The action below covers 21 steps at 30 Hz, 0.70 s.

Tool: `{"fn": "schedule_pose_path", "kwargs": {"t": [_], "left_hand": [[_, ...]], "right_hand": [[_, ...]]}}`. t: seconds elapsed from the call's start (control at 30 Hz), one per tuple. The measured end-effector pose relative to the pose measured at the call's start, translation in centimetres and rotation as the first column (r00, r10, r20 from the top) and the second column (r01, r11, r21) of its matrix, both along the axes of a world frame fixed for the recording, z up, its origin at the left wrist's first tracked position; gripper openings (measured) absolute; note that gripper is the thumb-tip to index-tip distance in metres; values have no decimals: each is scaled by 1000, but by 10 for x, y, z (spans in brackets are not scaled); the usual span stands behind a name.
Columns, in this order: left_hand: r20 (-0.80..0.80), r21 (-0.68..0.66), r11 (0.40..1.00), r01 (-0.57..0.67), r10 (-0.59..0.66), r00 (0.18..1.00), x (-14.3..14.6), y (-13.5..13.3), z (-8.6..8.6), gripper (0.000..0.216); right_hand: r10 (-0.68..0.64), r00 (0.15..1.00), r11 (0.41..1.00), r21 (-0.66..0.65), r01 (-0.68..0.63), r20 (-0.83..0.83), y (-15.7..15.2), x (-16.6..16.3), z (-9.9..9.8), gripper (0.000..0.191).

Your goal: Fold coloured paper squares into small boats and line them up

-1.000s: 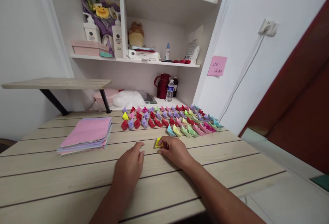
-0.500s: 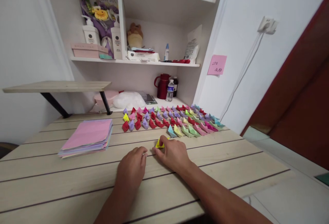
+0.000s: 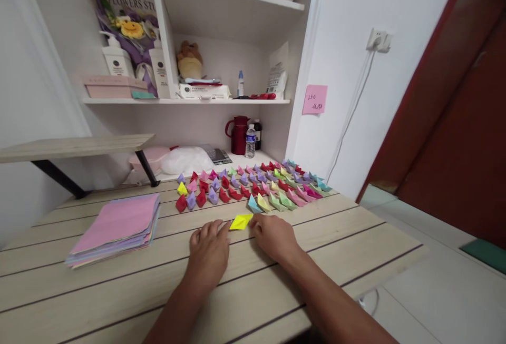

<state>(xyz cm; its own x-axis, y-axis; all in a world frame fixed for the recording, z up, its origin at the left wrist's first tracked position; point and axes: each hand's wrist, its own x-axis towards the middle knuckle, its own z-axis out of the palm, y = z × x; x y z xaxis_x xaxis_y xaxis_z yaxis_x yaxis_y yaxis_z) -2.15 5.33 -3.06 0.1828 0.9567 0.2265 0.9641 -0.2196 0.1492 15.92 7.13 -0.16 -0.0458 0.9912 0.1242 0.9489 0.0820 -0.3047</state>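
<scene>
A bright yellow folded paper boat (image 3: 241, 222) is stretched between my two hands, just above or on the wooden tabletop. My left hand (image 3: 208, 253) pinches its left tip by the thumb, the other fingers curled toward the table. At the right tip, my right hand (image 3: 275, 237) grips with thumb and bent fingers, partly covering that end. Beyond my hands stand rows of small coloured paper boats (image 3: 277, 203), among them red, purple, pink, green and blue ones. On the left lies a stack of coloured paper squares (image 3: 114, 223), pink on top.
A small raised wooden shelf (image 3: 75, 146) on black legs stands at the back left. Behind the boats are a red jug (image 3: 239, 136), a water bottle (image 3: 250, 141) and a white plastic bag (image 3: 187, 160). A pink note (image 3: 314, 99) sticks to the wall.
My left hand has come forward and right to the yellow boat's left end. My right hand has shifted to its right end, uncovering the boat's middle. The view has turned slightly right.
</scene>
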Motion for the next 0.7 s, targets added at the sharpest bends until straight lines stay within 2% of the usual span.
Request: {"fn": "schedule_pose_path", "kwargs": {"t": [0.27,0.7], "left_hand": [[-9,20,997,70,-70,997,-1,-4,0,45],[59,19,995,98,-99,993,-2,-2,2,40]], "right_hand": [[32,999,999,9,-32,-9,2,1,0,41],[83,984,996,45,-77,-158,4,7,-3,32]]}}
